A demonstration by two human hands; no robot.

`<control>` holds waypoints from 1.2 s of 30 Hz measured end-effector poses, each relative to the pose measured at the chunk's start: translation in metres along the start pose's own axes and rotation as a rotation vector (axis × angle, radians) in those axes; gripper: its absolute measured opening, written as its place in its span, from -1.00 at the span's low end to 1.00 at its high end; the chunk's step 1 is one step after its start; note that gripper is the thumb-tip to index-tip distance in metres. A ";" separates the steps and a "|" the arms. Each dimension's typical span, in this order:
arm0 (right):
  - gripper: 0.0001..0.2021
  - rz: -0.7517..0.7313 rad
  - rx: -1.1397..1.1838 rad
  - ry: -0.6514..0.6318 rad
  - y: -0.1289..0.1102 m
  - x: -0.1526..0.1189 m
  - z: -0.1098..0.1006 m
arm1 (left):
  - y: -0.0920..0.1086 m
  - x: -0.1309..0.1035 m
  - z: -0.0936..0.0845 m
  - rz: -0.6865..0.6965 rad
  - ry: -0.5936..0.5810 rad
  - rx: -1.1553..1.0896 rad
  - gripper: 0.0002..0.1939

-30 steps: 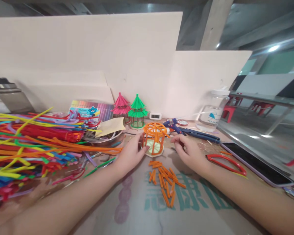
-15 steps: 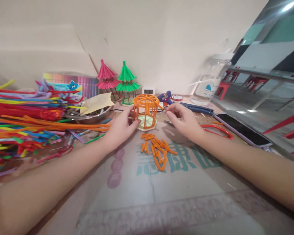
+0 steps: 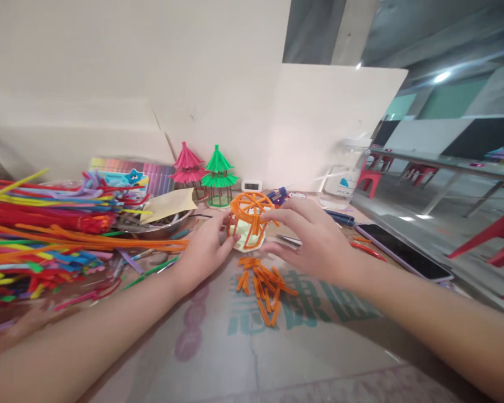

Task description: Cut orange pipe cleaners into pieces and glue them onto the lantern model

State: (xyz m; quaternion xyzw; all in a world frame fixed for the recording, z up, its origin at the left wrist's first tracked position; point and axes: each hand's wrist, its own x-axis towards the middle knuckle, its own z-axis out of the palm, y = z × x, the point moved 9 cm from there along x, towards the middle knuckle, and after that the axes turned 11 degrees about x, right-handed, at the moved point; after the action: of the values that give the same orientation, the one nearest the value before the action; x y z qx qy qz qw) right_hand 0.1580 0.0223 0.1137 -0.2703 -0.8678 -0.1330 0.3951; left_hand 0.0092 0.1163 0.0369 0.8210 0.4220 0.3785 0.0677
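A small round cage of orange pipe cleaners (image 3: 255, 226) on a pale base is in the middle, its spoked top leaning toward me. My left hand (image 3: 205, 246) holds its left side, thumb at the front of the base and fingers partly hidden behind. At the cage's right side is my right hand (image 3: 315, 238), thumb and forefinger apart; whether the forefinger touches the rim I cannot tell. A pointed metal tool (image 3: 289, 240) shows behind that hand, mostly covered. Short cut orange pieces (image 3: 269, 288) lie in a loose pile in front of the cage.
Colourful pipe cleaners (image 3: 46, 224) are heaped at the left, beside a metal bowl (image 3: 163, 224). Pink (image 3: 187, 168) and green (image 3: 218, 173) pagodas stand behind, near a small clock (image 3: 251, 186) and blue glue gun (image 3: 278, 196). A phone (image 3: 403, 252) and clear jar (image 3: 346, 170) are right.
My right hand has moved left to the cage and its fingers have spread. The cage has tipped so its top faces me more. The camera view has shifted upward.
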 end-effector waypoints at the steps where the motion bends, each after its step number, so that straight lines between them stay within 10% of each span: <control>1: -0.62 0.004 -0.018 -0.002 -0.001 -0.001 0.003 | 0.001 0.000 0.000 0.001 -0.001 0.008 -0.59; 36: -0.76 0.108 0.018 -0.013 0.017 -0.012 0.023 | 0.005 -0.002 0.003 0.042 -0.067 0.161 -0.59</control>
State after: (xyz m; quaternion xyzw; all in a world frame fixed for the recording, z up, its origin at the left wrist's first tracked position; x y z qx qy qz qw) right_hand 0.1603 0.0420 0.0904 -0.3142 -0.8556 -0.1018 0.3985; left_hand 0.0141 0.1122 0.0357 0.8448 0.4311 0.3169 0.0078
